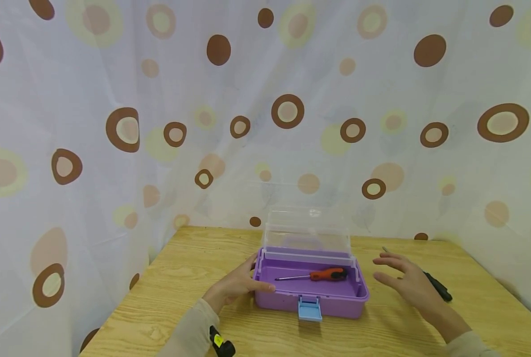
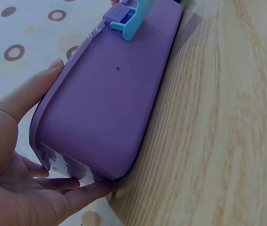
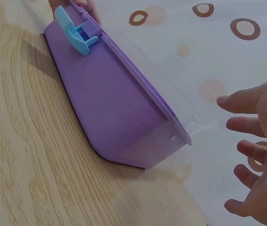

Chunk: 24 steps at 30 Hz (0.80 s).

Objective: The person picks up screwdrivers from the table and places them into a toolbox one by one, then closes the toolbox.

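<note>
Toolbox (image 1: 283, 301): purple, clear lid (image 1: 307, 229) raised, blue latch (image 1: 310, 311).

My box (image 1: 277, 300) is plain purple, its latch (image 1: 310, 310) light blue, its lid (image 1: 307, 228) clear and colourless. I see orange-red and black on the handle of the screwdriver (image 1: 329, 274), grey on its shaft; the other tool (image 1: 439, 286) has a blackish handle. My left sleeve (image 1: 190, 328) is beige. The surface (image 1: 180, 267) is honey-yellow, streaked with wood grain; the curtain (image 1: 247, 74), whitish with brown dots, brown rings and faded peach and pale-yellow circles.
</note>
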Motion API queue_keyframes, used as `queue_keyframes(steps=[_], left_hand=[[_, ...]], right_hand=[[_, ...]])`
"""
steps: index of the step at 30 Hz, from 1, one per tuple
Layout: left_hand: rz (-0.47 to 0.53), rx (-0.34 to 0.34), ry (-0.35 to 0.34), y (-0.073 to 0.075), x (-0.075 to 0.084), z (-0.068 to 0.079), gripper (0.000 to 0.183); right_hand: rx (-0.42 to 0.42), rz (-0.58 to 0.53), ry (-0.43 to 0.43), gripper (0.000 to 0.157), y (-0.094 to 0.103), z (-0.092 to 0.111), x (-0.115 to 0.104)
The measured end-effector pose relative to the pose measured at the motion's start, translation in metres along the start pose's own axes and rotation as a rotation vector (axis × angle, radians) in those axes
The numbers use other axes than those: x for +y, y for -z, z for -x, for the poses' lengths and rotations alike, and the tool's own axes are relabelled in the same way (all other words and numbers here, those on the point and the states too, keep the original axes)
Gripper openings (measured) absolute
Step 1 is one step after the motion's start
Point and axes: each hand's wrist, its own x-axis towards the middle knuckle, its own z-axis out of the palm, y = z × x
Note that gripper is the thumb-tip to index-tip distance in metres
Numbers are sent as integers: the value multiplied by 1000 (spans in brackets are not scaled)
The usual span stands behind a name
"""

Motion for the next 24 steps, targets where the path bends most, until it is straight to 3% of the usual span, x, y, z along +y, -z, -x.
queue_keyframes(steps=[8, 24], left_hand=[[8, -3, -4, 1, 0, 0, 117], [10, -1, -1, 1, -2, -2, 117]], right_hand=[[17, 89, 5, 51, 10, 5, 10], [26, 0, -65, 55, 29, 17, 35]])
